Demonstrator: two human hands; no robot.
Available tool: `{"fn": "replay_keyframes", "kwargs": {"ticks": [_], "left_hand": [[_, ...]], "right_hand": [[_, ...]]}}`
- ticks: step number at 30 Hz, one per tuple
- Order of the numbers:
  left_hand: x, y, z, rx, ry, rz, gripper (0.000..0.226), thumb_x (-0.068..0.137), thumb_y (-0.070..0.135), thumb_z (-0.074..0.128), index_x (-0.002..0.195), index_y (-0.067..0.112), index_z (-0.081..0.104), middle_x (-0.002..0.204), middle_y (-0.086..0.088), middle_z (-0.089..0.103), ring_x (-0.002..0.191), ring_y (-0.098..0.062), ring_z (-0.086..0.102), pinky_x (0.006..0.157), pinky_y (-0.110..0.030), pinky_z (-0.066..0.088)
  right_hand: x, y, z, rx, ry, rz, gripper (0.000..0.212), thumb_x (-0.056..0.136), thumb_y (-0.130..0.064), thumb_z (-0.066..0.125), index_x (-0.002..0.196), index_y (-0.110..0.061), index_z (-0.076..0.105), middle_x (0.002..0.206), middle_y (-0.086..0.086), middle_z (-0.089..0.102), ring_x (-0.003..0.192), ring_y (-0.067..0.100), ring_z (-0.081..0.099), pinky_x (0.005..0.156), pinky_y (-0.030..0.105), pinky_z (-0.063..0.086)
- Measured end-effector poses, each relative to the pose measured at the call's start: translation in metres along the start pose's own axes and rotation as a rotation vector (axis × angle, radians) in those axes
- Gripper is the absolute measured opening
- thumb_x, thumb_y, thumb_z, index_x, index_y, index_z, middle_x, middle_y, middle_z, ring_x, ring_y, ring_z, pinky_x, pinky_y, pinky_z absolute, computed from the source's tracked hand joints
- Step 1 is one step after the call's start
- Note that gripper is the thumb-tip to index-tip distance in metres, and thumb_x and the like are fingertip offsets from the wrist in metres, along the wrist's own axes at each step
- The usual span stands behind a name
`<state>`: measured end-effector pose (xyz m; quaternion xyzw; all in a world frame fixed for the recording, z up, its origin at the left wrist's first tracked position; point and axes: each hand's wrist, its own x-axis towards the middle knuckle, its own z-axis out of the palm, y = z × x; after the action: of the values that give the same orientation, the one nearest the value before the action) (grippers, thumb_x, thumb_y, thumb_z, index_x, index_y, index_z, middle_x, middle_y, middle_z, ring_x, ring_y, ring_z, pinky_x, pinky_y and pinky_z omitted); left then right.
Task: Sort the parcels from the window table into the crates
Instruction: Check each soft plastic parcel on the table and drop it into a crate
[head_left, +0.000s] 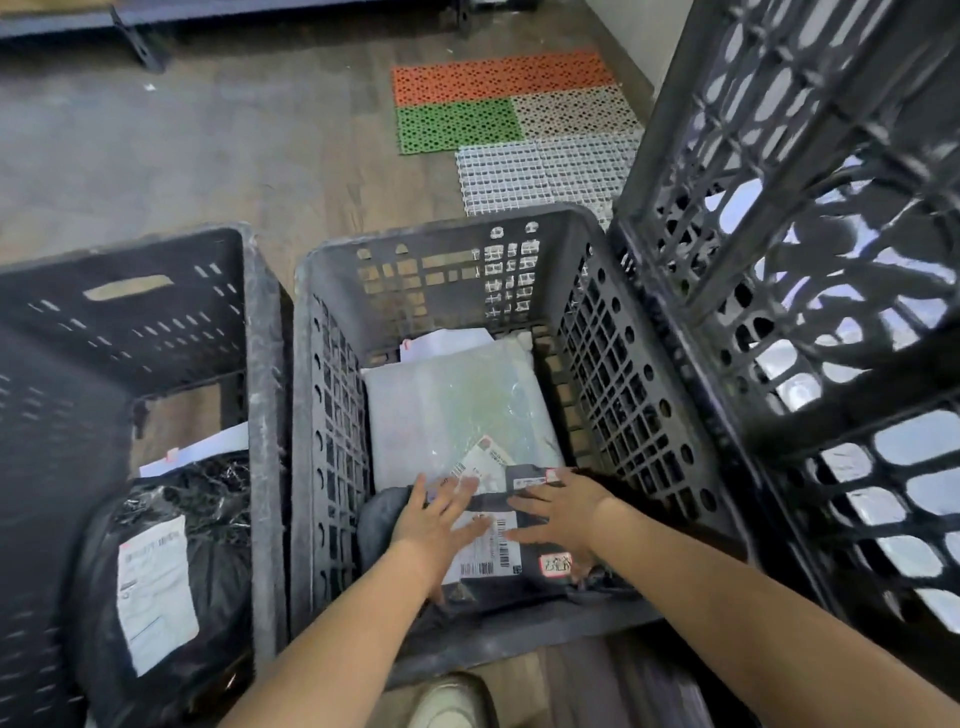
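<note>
Two hands lie flat, fingers spread, on a dark parcel (498, 540) in the middle crate (322, 415): the left hand (434, 519) on its left part, the right hand (558, 514) on its right, neither grip closed round anything. A pale parcel (447, 410) lies just beyond it. Left, another crate (260, 364) holds a black parcel (171, 582). Coloured mats (498, 98) lie on the far floor.

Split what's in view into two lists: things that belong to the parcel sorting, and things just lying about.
Part of the job:
- middle crate
- dark parcel, with left hand and right hand flat on it
- pale parcel under it
- left crate with a black parcel
- right crate

Lying about:
- floor mats
- shoe
</note>
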<state>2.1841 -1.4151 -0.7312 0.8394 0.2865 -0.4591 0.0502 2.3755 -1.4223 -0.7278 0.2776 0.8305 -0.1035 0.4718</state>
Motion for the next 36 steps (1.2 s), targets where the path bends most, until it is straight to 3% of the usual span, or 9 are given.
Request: {"fn": "replay_keyframes", "kwargs": {"ticks": [5, 8, 10, 13, 16, 23, 26, 30, 36], "left_hand": [[0.021, 0.002, 0.011, -0.02, -0.03, -0.006, 0.113, 0.082, 0.06, 0.062, 0.145, 0.031, -0.028, 0.15, -0.009, -0.038, 0.142, -0.031, -0.026, 0.113, -0.062, -0.006], [0.01, -0.003, 0.003, -0.08, -0.028, 0.033, 0.105, 0.085, 0.057, 0.059, 0.149, 0.029, -0.02, 0.153, -0.01, -0.032, 0.144, -0.031, -0.022, 0.114, -0.06, -0.005], [0.001, -0.005, -0.005, -0.11, -0.014, 0.022, 0.091, 0.091, 0.05, 0.054, 0.152, 0.026, -0.01, 0.157, -0.011, -0.022, 0.146, -0.031, -0.015, 0.116, -0.055, -0.004], [-0.01, -0.002, -0.011, -0.13, 0.011, -0.048, 0.066, 0.097, 0.042, 0.047, 0.153, 0.022, 0.017, 0.16, -0.014, 0.002, 0.147, -0.032, 0.001, 0.117, -0.053, -0.001], [-0.017, 0.004, -0.009, -0.051, -0.005, -0.108, 0.048, 0.098, 0.037, 0.045, 0.142, 0.019, 0.042, 0.157, -0.014, 0.018, 0.145, -0.034, 0.008, 0.113, -0.061, -0.005], [-0.019, 0.001, 0.006, -0.272, -0.209, -0.068, 0.069, 0.096, 0.013, 0.043, 0.154, 0.02, 0.007, 0.16, -0.01, -0.012, 0.147, -0.031, 0.004, 0.116, -0.05, 0.016], [-0.02, 0.003, -0.001, -0.275, -0.217, -0.081, 0.062, 0.097, 0.014, 0.042, 0.153, 0.02, 0.016, 0.16, -0.011, -0.004, 0.143, -0.034, 0.017, 0.112, -0.048, 0.026], [-0.019, 0.007, -0.004, -0.374, -0.258, -0.124, 0.057, 0.096, 0.013, 0.041, 0.15, 0.023, 0.027, 0.153, -0.01, 0.028, 0.135, -0.031, 0.036, 0.106, -0.045, 0.036], [-0.014, 0.013, 0.002, -0.45, -0.292, -0.13, 0.062, 0.096, 0.014, 0.041, 0.152, 0.023, 0.017, 0.157, -0.014, 0.013, 0.137, -0.038, 0.03, 0.109, -0.055, 0.031]], "right_hand": [[0.02, 0.006, 0.015, -0.006, -0.046, 0.0, 0.102, 0.089, -0.047, 0.063, 0.146, -0.042, -0.022, 0.155, -0.005, -0.03, 0.147, 0.021, -0.014, 0.117, 0.046, -0.001], [0.007, 0.004, 0.009, 0.066, 0.025, -0.028, 0.086, 0.096, -0.032, 0.056, 0.151, -0.039, -0.01, 0.159, -0.001, -0.02, 0.148, 0.023, -0.008, 0.119, 0.044, 0.003], [-0.004, 0.003, 0.005, 0.203, 0.103, -0.009, 0.069, 0.098, -0.026, 0.05, 0.153, -0.034, 0.009, 0.162, 0.003, -0.003, 0.148, 0.025, 0.005, 0.118, 0.043, 0.015], [-0.016, -0.001, 0.003, 0.439, 0.134, 0.041, 0.045, 0.097, -0.02, 0.044, 0.142, -0.026, 0.044, 0.145, 0.007, 0.045, 0.129, 0.03, 0.044, 0.097, 0.039, 0.044], [-0.018, -0.006, 0.003, 0.495, 0.037, 0.058, 0.041, 0.091, -0.01, 0.045, 0.131, -0.015, 0.057, 0.128, 0.011, 0.06, 0.116, 0.03, 0.054, 0.09, 0.036, 0.05], [-0.012, -0.008, -0.006, 0.496, -0.112, 0.075, 0.05, 0.091, -0.008, 0.04, 0.139, -0.016, 0.049, 0.137, 0.009, 0.053, 0.121, 0.03, 0.052, 0.098, 0.039, 0.047], [-0.014, -0.008, -0.011, 0.555, -0.109, 0.113, 0.051, 0.089, -0.007, 0.04, 0.138, -0.015, 0.051, 0.139, 0.006, 0.052, 0.12, 0.028, 0.054, 0.097, 0.038, 0.048], [-0.017, -0.006, -0.016, 0.559, -0.052, 0.138, 0.05, 0.091, -0.005, 0.04, 0.138, -0.015, 0.05, 0.138, 0.009, 0.052, 0.117, 0.029, 0.055, 0.091, 0.035, 0.049], [-0.002, -0.019, -0.014, 0.342, -0.119, 0.116, 0.051, 0.098, -0.016, 0.04, 0.148, -0.017, 0.035, 0.147, 0.013, 0.031, 0.134, 0.029, 0.035, 0.103, 0.042, 0.039]]}}
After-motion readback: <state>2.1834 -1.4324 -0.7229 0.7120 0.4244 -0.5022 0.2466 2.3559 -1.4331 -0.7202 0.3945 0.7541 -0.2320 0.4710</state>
